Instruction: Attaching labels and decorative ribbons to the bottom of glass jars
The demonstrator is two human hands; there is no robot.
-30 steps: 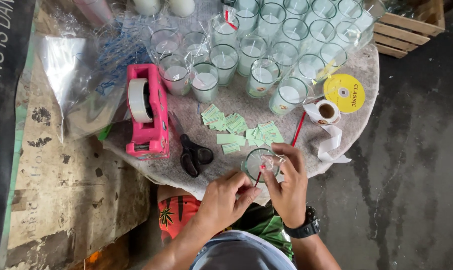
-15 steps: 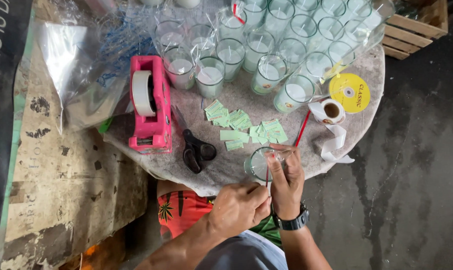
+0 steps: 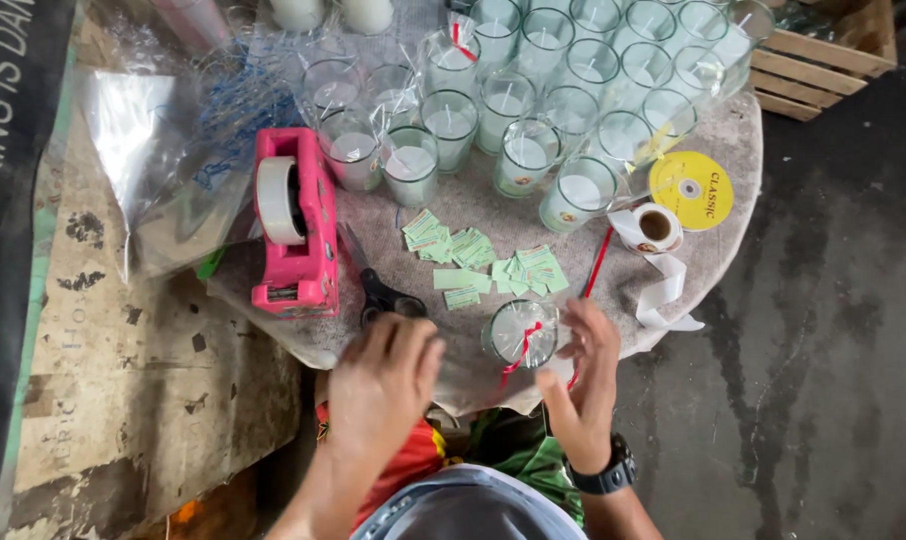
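Wrapped glass (image 3: 521,333) with red ribbon (image 3: 522,347): near table (image 3: 713,262) edge, right hand (image 3: 585,385) grip loosely touching. Left hand (image 3: 385,385) released, withdrawn since earlier. Scissors (image 3: 383,298), green labels (image 3: 483,260), pink tape dispenser (image 3: 295,222) adjacent.

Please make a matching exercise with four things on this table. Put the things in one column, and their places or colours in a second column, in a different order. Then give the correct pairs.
Things:
1. tape dispenser
2. scissors
3. yellow disc
4. glass with red ribbon

Descriptions:
A. round, near the table's right edge
B. pink, holds a roll of tape
C. black handles, just above the left hand
D. wrapped in clear film, next to the right hand

Pairs: 1-B, 2-C, 3-A, 4-D
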